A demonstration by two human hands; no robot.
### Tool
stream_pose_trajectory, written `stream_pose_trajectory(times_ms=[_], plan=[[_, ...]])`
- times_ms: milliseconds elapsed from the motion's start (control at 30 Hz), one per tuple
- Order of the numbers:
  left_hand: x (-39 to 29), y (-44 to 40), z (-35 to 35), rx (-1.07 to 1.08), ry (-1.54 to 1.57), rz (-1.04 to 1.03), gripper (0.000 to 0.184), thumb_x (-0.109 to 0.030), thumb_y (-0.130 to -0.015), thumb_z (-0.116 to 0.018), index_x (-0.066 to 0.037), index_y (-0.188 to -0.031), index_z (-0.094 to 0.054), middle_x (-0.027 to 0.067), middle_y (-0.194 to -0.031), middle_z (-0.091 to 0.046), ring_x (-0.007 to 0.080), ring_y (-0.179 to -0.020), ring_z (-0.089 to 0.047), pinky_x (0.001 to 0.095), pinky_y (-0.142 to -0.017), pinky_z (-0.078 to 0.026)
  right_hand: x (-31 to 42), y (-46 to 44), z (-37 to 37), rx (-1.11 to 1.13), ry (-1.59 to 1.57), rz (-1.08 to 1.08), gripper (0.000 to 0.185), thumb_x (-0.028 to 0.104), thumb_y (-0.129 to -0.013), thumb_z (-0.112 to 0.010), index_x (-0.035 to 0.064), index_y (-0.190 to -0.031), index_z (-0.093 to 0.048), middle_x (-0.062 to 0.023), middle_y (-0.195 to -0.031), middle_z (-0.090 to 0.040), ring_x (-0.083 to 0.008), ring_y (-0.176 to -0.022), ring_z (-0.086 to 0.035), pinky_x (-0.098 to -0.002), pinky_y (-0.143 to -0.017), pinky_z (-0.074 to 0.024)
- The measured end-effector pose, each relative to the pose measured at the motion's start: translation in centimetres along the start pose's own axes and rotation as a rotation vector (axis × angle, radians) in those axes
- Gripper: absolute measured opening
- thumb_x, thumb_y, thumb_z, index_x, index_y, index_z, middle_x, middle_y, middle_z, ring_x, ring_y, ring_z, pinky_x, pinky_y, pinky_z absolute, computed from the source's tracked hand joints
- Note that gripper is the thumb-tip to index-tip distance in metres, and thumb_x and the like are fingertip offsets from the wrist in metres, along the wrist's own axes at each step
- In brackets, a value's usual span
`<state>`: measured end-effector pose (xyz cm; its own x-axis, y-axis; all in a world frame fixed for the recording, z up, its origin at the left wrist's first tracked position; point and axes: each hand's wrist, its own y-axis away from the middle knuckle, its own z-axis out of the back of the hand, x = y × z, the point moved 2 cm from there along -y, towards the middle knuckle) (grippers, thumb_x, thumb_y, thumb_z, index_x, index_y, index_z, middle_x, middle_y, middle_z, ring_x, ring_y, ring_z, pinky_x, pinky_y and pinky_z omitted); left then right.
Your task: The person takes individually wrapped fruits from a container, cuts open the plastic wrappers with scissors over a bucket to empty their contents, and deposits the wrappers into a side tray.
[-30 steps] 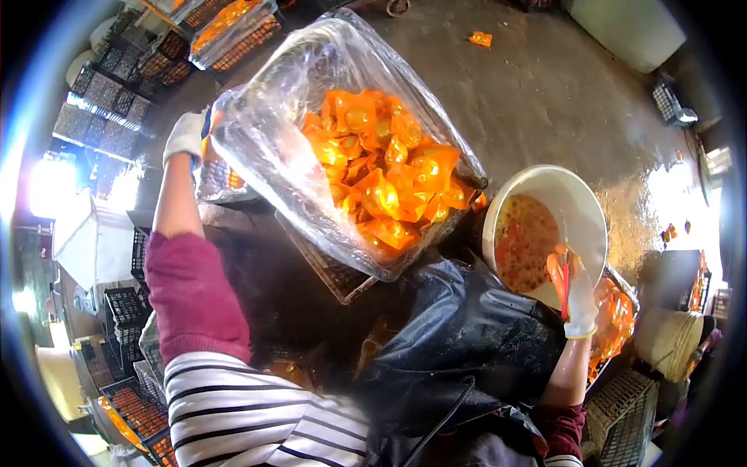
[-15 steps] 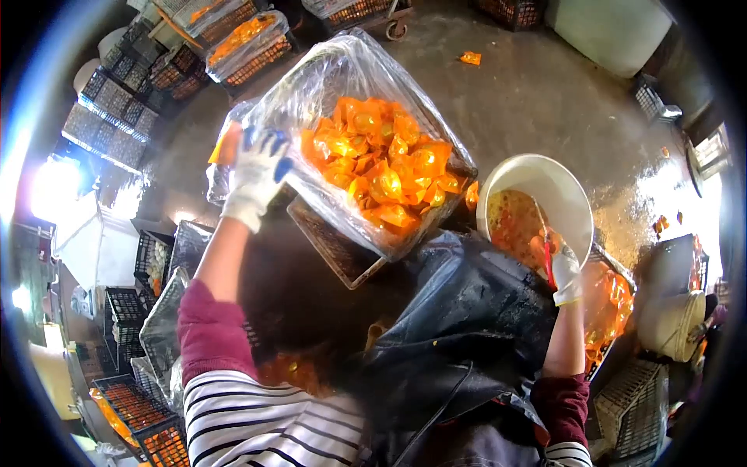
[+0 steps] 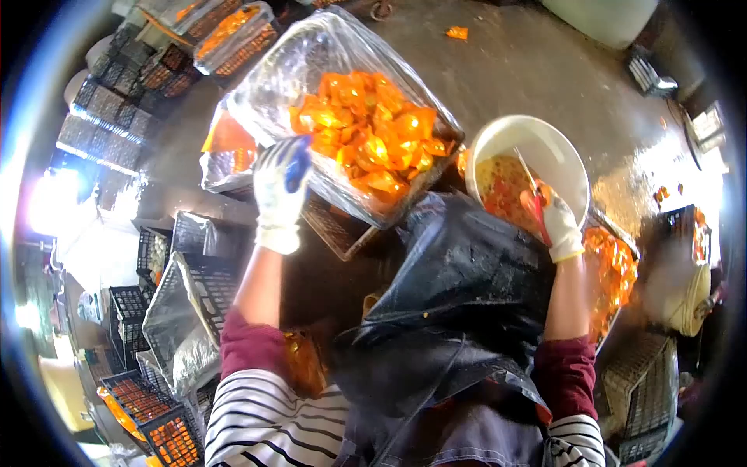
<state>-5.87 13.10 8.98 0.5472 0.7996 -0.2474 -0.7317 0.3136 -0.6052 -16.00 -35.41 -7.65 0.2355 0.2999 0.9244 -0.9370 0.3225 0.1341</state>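
As the right hand (image 3: pixel 562 227) grips scissors (image 3: pixel 538 212), the left hand (image 3: pixel 282 187) — its grip unclear — has come within reach of orange packets (image 3: pixel 366 128).

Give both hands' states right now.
Left hand: by the lined crate; open or closed can't be told.
Right hand: closed, holding a red-handled tool.

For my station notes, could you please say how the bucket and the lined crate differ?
The bucket is round, while the lined crate is rectangular. The bucket holds a brownish-orange mix; the lined crate holds orange packets. Both are open at the top.
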Motion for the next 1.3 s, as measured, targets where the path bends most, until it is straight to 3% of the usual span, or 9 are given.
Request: stream_pose_trajectory(times_ms=[233, 367, 533, 633, 767, 867, 1100, 1200, 1300], plan=[[-5.0, -3.0, -16.8, 0.281, -0.047, 0.007, 0.073, -0.046, -0.08, -0.066, -0.016, -0.14, -0.037, 0.0166, -0.137, -0.045, 0.0352, -0.123, -0.046, 0.0457, -0.103, -0.036, 7.3, 3.5, -0.1, 0.032, 0.418, 0.004, 0.03, 0.019, -0.089, -0.064, 0.0027, -0.114, -0.059, -0.0064, -0.097, -0.064, -0.0161, -0.094, -0.059, -0.0282, -0.082, -0.0455], [-5.4, -4.0, -23.5, 0.52, -0.326, 0.146, 0.08, -0.049, -0.077, -0.067, -0.019, -0.143, -0.031, 0.0158, -0.143, -0.039, 0.0356, -0.127, -0.042, 0.053, -0.104, -0.031, 4.4, 2.8, 0.4, 0.003, -0.027, -0.093, 0.033, 0.013, -0.085, -0.069, 0.0028, -0.115, -0.059, -0.0058, -0.096, -0.064, -0.0121, -0.086, -0.056, -0.0264, -0.078, -0.0459], [-3.4, -5.8, -24.2, 0.701, -0.201, 0.371, 0.069, -0.044, -0.078, -0.066, -0.021, -0.138, -0.041, 0.0152, -0.121, -0.059, 0.0323, -0.11, -0.057, 0.0457, -0.095, -0.043, 3.9, 3.0, 1.0, -0.069, 0.43, 0.126, 0.031, 0.004, -0.085, -0.067, 0.0022, -0.114, -0.06, -0.0007, -0.093, -0.061, -0.0073, -0.081, -0.052, -0.0225, -0.071, -0.045], [0.1, -5.3, -24.1, 0.483, 0.809, 0.902, 0.054, -0.032, -0.08, -0.07, -0.013, -0.128, -0.054, 0.0069, -0.113, -0.064, 0.0206, -0.101, -0.061, 0.0348, -0.089, -0.046, 3.1, 2.7, 1.0, -0.01, 0.27, 0.054, 0.033, 0.015, -0.085, -0.069, 0.0025, -0.114, -0.059, -0.0065, -0.091, -0.063, -0.0124, -0.081, -0.054, -0.0275, -0.073, -0.0456], [1.3, -4.4, -20.3, 0.1, 1.878, 0.867, 0.044, -0.022, -0.088, -0.063, -0.009, -0.128, -0.052, 0.0098, -0.123, -0.058, 0.0188, -0.11, -0.057, 0.0315, -0.093, -0.047, 6.6, 3.9, 0.9, 0.0, 0.495, 0.11, 0.04, 0.027, -0.085, -0.068, 0.0044, -0.116, -0.058, -0.0132, -0.093, -0.064, -0.0226, -0.084, -0.059, -0.0329, -0.076, -0.0462], [-0.2, -3.7, -15.9, 0.056, 2.009, 0.924, 0.048, -0.029, -0.089, -0.061, -0.009, -0.131, -0.05, 0.0132, -0.13, -0.054, 0.0277, -0.116, -0.054, 0.0388, -0.094, -0.048, 5.6, 3.2, 0.9, 0.01, 0.588, 0.164, 0.044, 0.035, -0.085, -0.064, 0.0075, -0.118, -0.058, -0.019, -0.096, -0.065, -0.0326, -0.088, -0.062, -0.0364, -0.078, -0.0465], [-6.2, -4.3, -14.5, 0.096, 1.794, 0.832, 0.039, -0.029, -0.092, -0.056, -0.008, -0.125, -0.056, 0.008, -0.122, -0.06, 0.0254, -0.11, -0.058, 0.037, -0.096, -0.046, -0.6, 0.7, 0.8, 0.119, 0.074, 0.049, 0.02, 0.015, -0.094, -0.054, -0.0011, -0.105, -0.057, -0.0118, -0.097, -0.063, -0.0215, -0.086, -0.064, -0.0273, -0.077, -0.0548], [-10.8, -5.4, -14.6, 0.076, 1.765, 0.807, 0.033, -0.022, -0.095, -0.051, -0.001, -0.119, -0.057, 0.0113, -0.113, -0.063, 0.0241, -0.102, -0.061, 0.0358, -0.087, -0.051, 2.1, 2.3, 0.9, 0.107, -0.789, -0.222, 0.021, 0.011, -0.094, -0.053, -0.0039, -0.108, -0.056, -0.0141, -0.102, -0.062, -0.0252, -0.093, -0.065, -0.0314, -0.081, -0.056], [-14.2, -6.6, -17.5, 0.098, 1.75, 0.728, 0.033, -0.022, -0.096, -0.049, 0.003, -0.115, -0.056, 0.0154, -0.108, -0.063, 0.0263, -0.1, -0.061, 0.0364, -0.086, -0.051, 1.7, 1.8, 1.6, 0.087, -0.517, -0.041, 0.029, 0.011, -0.094, -0.052, -0.0018, -0.121, -0.054, -0.0128, -0.109, -0.062, -0.0215, -0.098, -0.062, -0.0287, -0.086, -0.0512]])
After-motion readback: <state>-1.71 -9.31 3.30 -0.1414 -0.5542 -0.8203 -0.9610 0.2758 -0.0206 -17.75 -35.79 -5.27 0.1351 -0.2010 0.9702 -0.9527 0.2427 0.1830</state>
